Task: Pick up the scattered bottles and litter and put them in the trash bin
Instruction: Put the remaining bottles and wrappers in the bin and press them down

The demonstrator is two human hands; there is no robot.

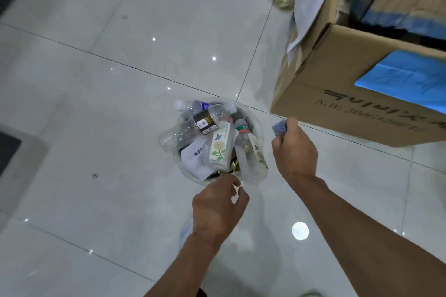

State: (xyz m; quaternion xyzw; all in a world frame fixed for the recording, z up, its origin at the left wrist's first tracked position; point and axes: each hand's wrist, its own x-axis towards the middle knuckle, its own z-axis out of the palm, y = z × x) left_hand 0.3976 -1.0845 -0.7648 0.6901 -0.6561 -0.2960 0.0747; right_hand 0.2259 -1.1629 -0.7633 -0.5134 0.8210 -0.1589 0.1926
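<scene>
Found left hand [219, 205] curled at near rim of trash bin [260, 132], perhaps pinching liner [251, 172] to steady it; grip not determinable. Noted right hand [294, 149] clenched round blue litter [278, 128] just beside heaped bin, ready for dropping.

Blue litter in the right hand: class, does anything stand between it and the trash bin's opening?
No. The right hand holds the blue litter just right of the trash bin, with only floor showing between them. But the bottles already heap above the rim, so little room is left inside.
</scene>
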